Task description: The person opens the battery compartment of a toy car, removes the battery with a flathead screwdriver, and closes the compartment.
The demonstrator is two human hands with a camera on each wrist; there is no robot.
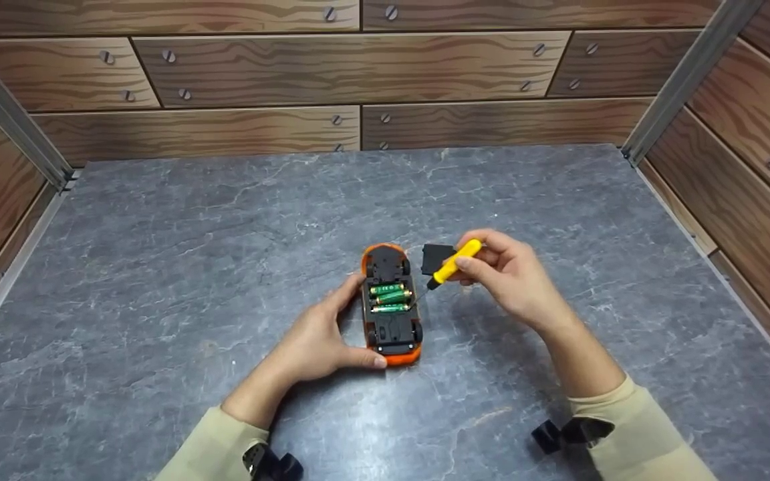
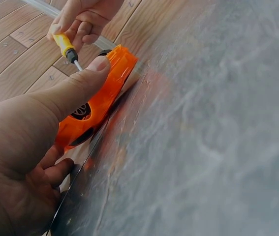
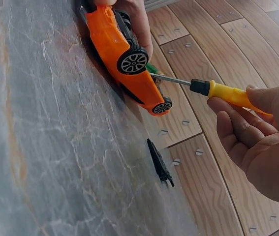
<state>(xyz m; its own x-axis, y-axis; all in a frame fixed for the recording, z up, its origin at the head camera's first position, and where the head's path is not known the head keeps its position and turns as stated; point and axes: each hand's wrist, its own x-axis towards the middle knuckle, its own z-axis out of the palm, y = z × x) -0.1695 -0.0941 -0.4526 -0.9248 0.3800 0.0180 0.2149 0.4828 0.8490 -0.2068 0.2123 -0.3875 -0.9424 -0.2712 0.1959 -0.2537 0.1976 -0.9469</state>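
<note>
An orange toy car [image 1: 395, 329] lies upside down on the table, its black underside facing up. Three green batteries [image 1: 390, 298] sit in its uncovered compartment, the middle one slightly askew. My left hand [image 1: 315, 339] holds the car from its left side, thumb at the near end and fingers along the far left. My right hand [image 1: 512, 277] pinches the yellow handle of a screwdriver [image 3: 230, 93]. The screwdriver's metal shaft [image 3: 171, 79] reaches the right edge of the battery compartment; whether its tip touches a battery is unclear.
A black battery cover [image 1: 436, 257] lies on the table right of the car, partly behind the right hand in the head view. Wood-patterned walls [image 1: 351, 70] enclose the grey marbled table [image 1: 191, 227] at the back and sides.
</note>
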